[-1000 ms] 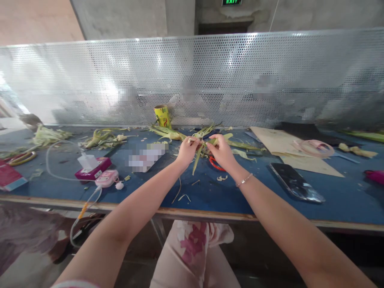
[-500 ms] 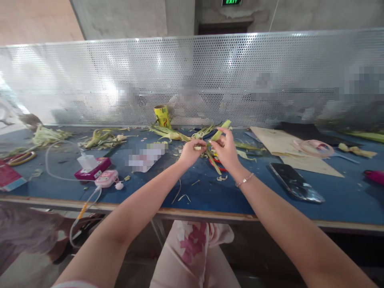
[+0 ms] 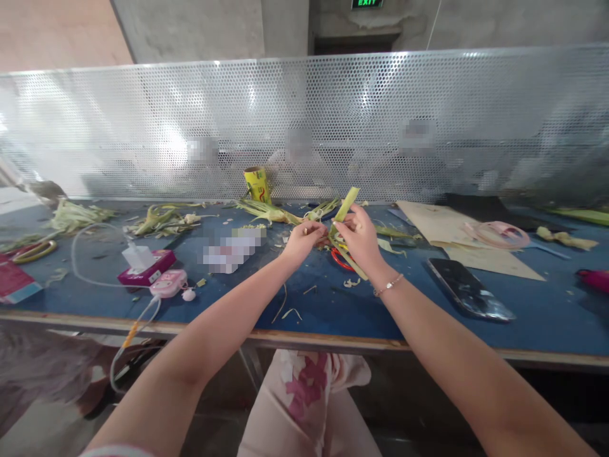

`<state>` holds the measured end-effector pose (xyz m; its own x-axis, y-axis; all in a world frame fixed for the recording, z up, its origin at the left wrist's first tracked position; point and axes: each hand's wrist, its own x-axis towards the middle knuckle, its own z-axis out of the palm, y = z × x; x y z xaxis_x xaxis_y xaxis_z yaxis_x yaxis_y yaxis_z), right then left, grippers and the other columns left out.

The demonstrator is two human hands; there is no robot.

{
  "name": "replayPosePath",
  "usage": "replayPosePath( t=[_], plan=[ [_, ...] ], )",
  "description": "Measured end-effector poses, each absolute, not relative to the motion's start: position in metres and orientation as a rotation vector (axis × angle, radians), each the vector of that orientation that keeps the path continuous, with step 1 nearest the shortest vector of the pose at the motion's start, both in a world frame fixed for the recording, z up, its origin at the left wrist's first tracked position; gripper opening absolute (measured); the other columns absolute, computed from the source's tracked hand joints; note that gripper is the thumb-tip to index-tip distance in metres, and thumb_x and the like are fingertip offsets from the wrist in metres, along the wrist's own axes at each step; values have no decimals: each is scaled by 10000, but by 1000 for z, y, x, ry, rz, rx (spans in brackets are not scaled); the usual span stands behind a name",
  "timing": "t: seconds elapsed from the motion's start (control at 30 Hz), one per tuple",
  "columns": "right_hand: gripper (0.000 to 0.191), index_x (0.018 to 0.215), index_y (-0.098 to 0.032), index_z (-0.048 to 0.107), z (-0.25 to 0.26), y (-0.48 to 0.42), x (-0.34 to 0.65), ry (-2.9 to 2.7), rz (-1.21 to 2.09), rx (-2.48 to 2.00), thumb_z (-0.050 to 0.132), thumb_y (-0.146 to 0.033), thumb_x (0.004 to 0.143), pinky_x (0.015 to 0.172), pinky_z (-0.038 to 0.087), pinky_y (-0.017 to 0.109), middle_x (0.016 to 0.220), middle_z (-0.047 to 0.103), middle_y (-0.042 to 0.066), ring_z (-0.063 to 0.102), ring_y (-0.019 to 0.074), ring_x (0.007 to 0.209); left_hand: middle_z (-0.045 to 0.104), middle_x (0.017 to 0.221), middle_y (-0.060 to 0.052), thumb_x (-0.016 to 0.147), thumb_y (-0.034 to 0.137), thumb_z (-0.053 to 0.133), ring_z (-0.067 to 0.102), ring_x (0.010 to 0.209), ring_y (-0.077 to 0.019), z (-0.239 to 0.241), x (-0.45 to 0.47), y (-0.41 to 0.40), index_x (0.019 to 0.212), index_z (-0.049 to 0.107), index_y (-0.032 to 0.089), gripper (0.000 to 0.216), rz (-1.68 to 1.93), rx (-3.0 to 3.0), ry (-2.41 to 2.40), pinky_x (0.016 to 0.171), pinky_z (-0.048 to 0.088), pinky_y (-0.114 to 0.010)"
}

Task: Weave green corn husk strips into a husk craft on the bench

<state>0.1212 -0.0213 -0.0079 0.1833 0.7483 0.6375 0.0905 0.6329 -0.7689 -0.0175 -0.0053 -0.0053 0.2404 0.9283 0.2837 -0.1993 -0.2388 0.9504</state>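
Note:
Over the middle of the blue table, both my hands work close together on pale green leaf strips that look like corn husk. One broad green leaf strip (image 3: 347, 204) rises from between the thumb and fingers of my right hand (image 3: 359, 235). A narrower end of leaf slants down below that hand toward the wrist. My left hand (image 3: 304, 242) is closed in a pinch at the left side of the same strips; its fingertips partly hide what they grip. Just under my right hand lies a red ring-shaped handle (image 3: 341, 259), partly covered.
Leaf piles (image 3: 164, 222) and loose scraps lie about the blue table (image 3: 333, 311). A yellow can-like tube (image 3: 257, 184) stands by the perforated metal screen (image 3: 157, 127). At right are a phone (image 3: 469, 289) and brown paper (image 3: 495, 261); at left, a purple box (image 3: 147, 268) with a charger cable.
The broad strip now stands more upright, and its lower end has swung right toward my right wrist. My left fingers have closed further, and my right fingers have curled down onto the strip.

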Motion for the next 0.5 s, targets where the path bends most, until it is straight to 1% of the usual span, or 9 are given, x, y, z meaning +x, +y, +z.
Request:
replayPosePath(
  t=[0.13,0.27,0.37,0.5],
  plan=[
    [312,1072,-245,642,-7,-21,126,-1376,399,-850,550,-219,774,726,524,377,998,625,56,579,170,738,673,754,-38,669,170,689,644,637,-126,1,-19,-11,807,560,146,190,1277,1239,628,764,499,-339],
    [299,1037,-266,692,-9,-21,127,-1427,304,-854,501,-229,810,723,528,379,1015,607,49,554,148,702,677,822,-42,673,151,693,647,671,-111,2,-20,-13,860,537,151,243,1325,1218,590,828,479,-348],
    [293,1054,-287,695,-9,-24,125,-1423,370,-828,519,-274,819,723,543,377,1042,606,44,572,155,741,676,823,-30,651,116,696,645,696,-106,0,-19,-11,873,528,161,282,1357,1206,583,852,468,-346],
    [275,1050,-294,697,-9,-27,121,-1412,514,-780,582,-356,808,780,559,403,1111,590,46,598,186,885,671,821,1,621,61,684,650,761,-105,-3,-20,-4,883,502,190,344,1422,1208,546,858,468,-323]
  ],
)
